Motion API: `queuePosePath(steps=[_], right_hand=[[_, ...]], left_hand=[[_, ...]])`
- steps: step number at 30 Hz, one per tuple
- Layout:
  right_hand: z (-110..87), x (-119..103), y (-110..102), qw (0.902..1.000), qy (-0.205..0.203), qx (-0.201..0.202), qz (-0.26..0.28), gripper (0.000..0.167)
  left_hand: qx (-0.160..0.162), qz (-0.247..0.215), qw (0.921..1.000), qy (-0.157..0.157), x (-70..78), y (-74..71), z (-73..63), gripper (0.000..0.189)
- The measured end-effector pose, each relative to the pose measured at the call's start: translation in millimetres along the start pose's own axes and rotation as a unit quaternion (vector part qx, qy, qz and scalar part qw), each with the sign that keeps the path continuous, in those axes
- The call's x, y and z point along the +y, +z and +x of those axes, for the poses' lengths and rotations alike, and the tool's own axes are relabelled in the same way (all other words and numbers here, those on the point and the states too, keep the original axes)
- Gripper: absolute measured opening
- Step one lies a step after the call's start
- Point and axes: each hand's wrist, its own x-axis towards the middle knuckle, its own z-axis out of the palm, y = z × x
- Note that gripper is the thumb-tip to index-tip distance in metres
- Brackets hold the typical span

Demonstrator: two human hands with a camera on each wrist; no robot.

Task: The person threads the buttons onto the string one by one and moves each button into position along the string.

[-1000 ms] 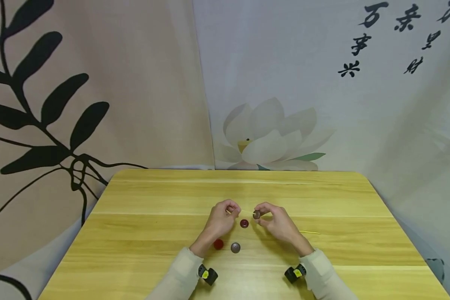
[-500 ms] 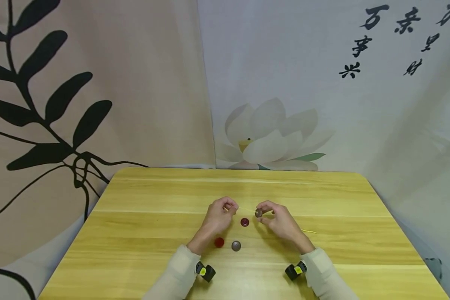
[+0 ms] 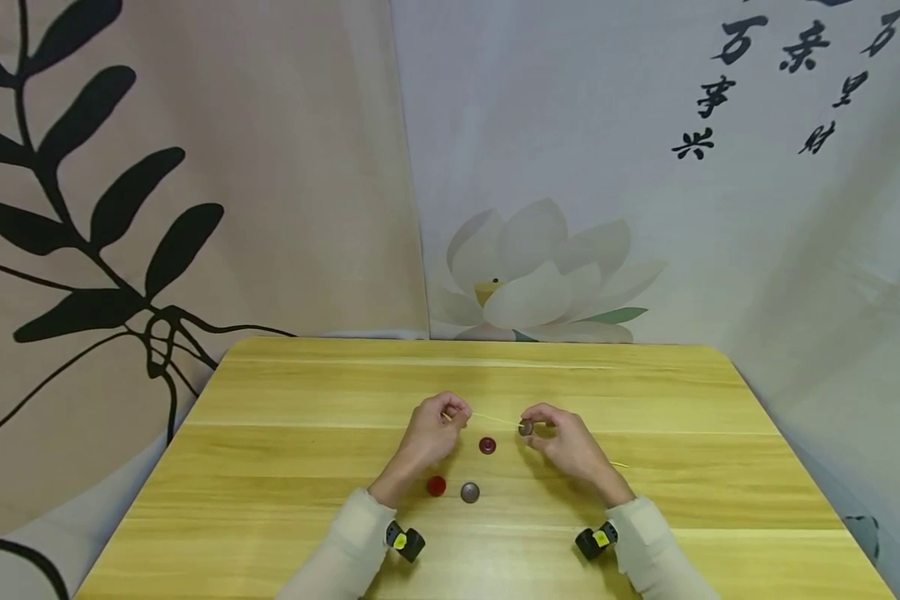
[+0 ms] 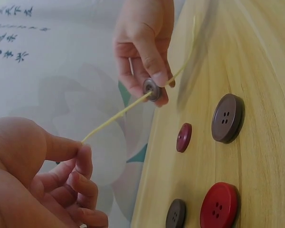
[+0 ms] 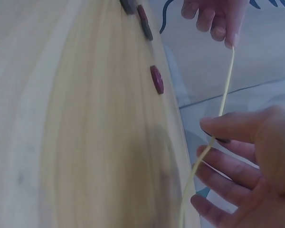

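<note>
My left hand [image 3: 437,425] pinches one end of a thin yellow string [image 4: 115,117] between thumb and forefinger. The string runs taut to a brown button [image 4: 152,90] and passes through it. Thumb and fingers of my right hand [image 3: 567,442] pinch that button by its edge, above the table. Beyond the button, the string's loose tail hangs past the right hand, as the left wrist view shows. In the right wrist view the thumb hides most of the held button.
On the wooden table [image 3: 300,483] lie a small dark red button [image 3: 487,446], a red button [image 3: 436,486] and a large grey-brown one [image 3: 469,492]. A smaller brown button [image 4: 175,214] shows in the left wrist view. Behind the table hangs a printed curtain [image 3: 330,167].
My hands have drawn slightly apart, the left leftward and the right rightward with the button. More string shows between them, and the tail beyond the right wrist has shortened.
</note>
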Motion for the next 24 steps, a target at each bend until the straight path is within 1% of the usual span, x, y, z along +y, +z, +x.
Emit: queuePosePath(steps=[7,12,17,24], right_hand=[[-0.6,9,0,0.9995,0.029,-0.006,0.005,0.027],[-0.3,16,-1,0.9995,0.032,-0.009,-0.004,0.028],[0.1,19,-4,0.999,0.04,-0.021,0.003,0.03],[2.3,25,-9,0.9987,0.039,-0.031,-0.014,0.03]], left_hand=[[0.002,0.0,1.0,0.002,-4.6,0.0,2.1,0.012],[0.004,0.003,1.0,-0.001,-7.2,0.1,3.5,0.013],[0.004,0.002,1.0,-0.005,-7.4,-1.0,4.7,0.014],[0.011,0.006,0.9999,-0.008,-7.5,-3.5,6.3,0.013]])
